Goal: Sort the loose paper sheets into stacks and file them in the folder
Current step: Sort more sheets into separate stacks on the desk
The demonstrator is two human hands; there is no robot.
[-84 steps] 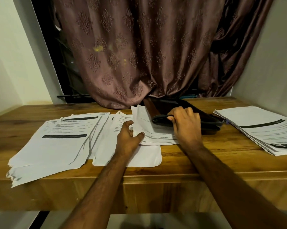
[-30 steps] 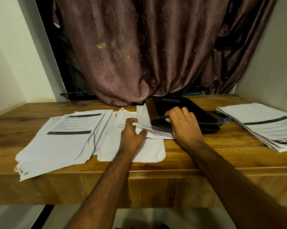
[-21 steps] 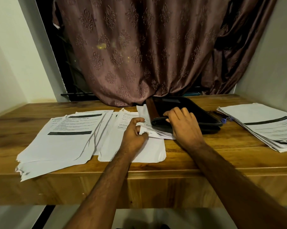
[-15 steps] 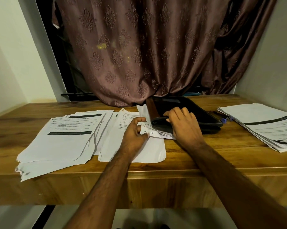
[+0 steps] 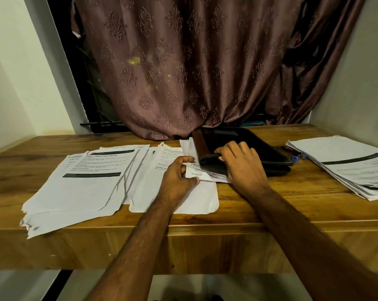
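While creased, thin paper sheets (image 5: 205, 175).

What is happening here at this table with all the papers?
A person is filing paper sheets into a dark folder on a wooden table. The right hand grips the folder's front edge, while the left hand pinches the sheets sticking out of it. More stacks lie at the left and right.

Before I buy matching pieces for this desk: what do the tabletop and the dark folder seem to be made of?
The tabletop looks like wood or wood-grain laminate, semi-gloss: streaked brown grain, soft sheen. The folder looks like smooth black plastic or faux leather with a brown spine; its cover reflects light. Neither is certain.
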